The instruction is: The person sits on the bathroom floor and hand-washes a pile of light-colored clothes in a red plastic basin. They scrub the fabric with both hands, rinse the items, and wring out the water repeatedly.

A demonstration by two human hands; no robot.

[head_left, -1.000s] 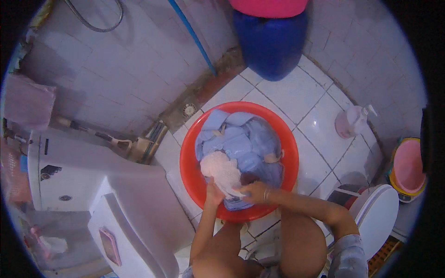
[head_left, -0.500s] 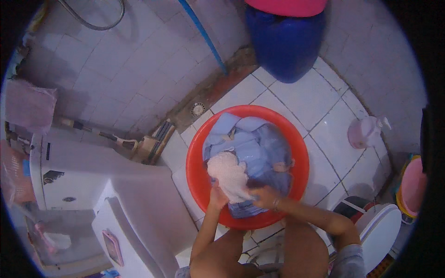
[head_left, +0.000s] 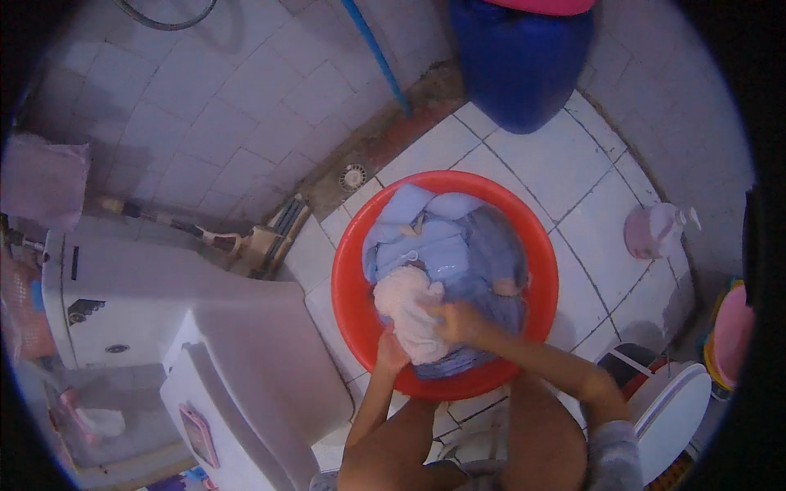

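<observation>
Broadly, glossy white tiles with dark joints make up the floor [head_left: 594,221], bordered on the left by a smooth, moulded white fixture [head_left: 254,348] with rounded edges. A bulging blue barrel [head_left: 524,65] stands at the far end, beyond a round, smooth-walled red basin [head_left: 350,303]. Inside the basin lies a crumpled heap of blue fabric [head_left: 446,250], flat in some places and bunched in others. On the near left part of that heap sits a pale pink cloth [head_left: 405,311], fluffy-looking and rumpled. The left hand [head_left: 393,350] grips the cloth at its lower left edge; the right hand [head_left: 458,323], its fingers bent over the cloth's right side, is blurred, so I cannot tell whether it pinches the material or only presses on it. Off to the right stands a rounded, translucent pink pump bottle [head_left: 647,233].
</observation>
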